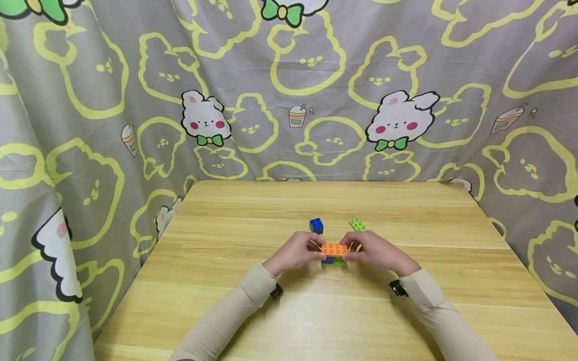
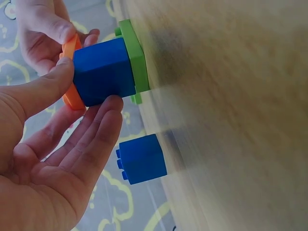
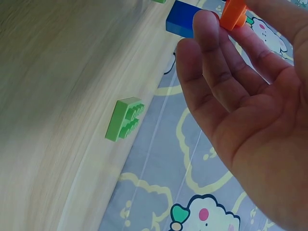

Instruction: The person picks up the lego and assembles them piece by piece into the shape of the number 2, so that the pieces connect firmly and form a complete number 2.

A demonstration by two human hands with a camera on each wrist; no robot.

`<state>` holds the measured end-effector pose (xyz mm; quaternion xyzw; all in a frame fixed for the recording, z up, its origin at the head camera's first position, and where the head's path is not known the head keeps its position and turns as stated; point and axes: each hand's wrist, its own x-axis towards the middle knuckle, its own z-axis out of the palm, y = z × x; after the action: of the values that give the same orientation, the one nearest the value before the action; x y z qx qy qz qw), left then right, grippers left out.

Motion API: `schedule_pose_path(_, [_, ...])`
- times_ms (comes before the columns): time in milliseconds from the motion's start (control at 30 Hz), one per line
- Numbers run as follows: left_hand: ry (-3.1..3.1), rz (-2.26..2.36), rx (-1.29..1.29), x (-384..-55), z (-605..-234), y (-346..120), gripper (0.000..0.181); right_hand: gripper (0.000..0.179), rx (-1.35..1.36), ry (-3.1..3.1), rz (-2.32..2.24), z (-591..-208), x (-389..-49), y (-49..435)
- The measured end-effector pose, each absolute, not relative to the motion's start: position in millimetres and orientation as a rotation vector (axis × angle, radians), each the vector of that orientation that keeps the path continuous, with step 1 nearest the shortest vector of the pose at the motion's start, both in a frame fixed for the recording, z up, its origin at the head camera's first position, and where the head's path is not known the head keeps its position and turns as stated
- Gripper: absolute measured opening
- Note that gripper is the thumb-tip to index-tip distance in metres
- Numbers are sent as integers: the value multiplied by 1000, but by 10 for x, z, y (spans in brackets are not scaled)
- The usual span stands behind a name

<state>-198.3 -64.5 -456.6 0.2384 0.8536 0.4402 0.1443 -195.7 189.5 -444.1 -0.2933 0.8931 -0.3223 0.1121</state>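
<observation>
My left hand [image 1: 299,252] and right hand [image 1: 377,250] pinch opposite ends of an orange studded building brick [image 1: 334,249]. Beneath it stands a blue brick [image 2: 103,70], on one side of a flat green brick [image 2: 135,57] that lies on the table. In the left wrist view the orange brick [image 2: 71,94] sits against the blue one's studded side; whether it is fully pressed down I cannot tell. Left fingertips come close to the blue brick's side. In the right wrist view, the right hand [image 3: 255,106] partly hides the orange and blue bricks.
Beyond my left hand a loose blue brick [image 1: 316,225] stands studs up on the wooden table [image 1: 253,210]. A second flat green brick [image 1: 357,224] lies beyond my right hand. A patterned curtain [image 1: 253,150] hangs along the back and sides of the table.
</observation>
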Motion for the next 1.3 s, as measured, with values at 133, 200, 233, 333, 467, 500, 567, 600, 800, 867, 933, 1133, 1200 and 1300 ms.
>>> schedule_pose_path(133, [2472,1261,684,-1982,-4570,-644,26,19,-862,2620,-953,-4438,-1953,1890])
schedule_pose_path(200, [2475,1257,684,-1979,-4569,-644,26,19,-861,2620,-953,-4436,-1951,1888])
schedule_pose_path(233, [2476,1256,686,-1978,-4568,-645,26,19,-858,2619,-953,-4435,-1950,1888])
schedule_pose_path(333, [2474,1253,697,-1976,-4565,-648,26,19,-852,2615,-955,-4431,-1949,1885])
schedule_pose_path(467, [2469,1250,712,-1977,-4563,-654,25,19,-845,2610,-960,-4431,-1950,1881])
schedule_pose_path(500, [2470,1248,714,-1979,-4565,-655,24,19,-842,2611,-960,-4432,-1949,1880])
schedule_pose_path(567, [2470,1250,711,-1982,-4568,-654,25,19,-839,2612,-961,-4434,-1948,1878])
schedule_pose_path(600, [2471,1249,709,-1983,-4569,-652,25,19,-837,2612,-961,-4435,-1947,1877])
schedule_pose_path(800, [2497,1219,683,-1982,-4576,-638,27,19,-827,2615,-967,-4440,-1941,1871])
schedule_pose_path(867, [2507,1208,678,-1981,-4573,-631,28,19,-820,2619,-970,-4444,-1943,1868])
schedule_pose_path(933, [2514,1200,675,-1978,-4565,-625,28,20,-825,2624,-970,-4448,-1946,1866])
schedule_pose_path(1133, [2518,1193,674,-1969,-4533,-620,29,21,-832,2627,-969,-4453,-1955,1874])
schedule_pose_path(1200, [2519,1184,679,-1969,-4530,-624,30,21,-830,2625,-969,-4453,-1957,1879])
schedule_pose_path(1300, [2516,1175,694,-1975,-4534,-636,32,21,-836,2624,-964,-4455,-1962,1887])
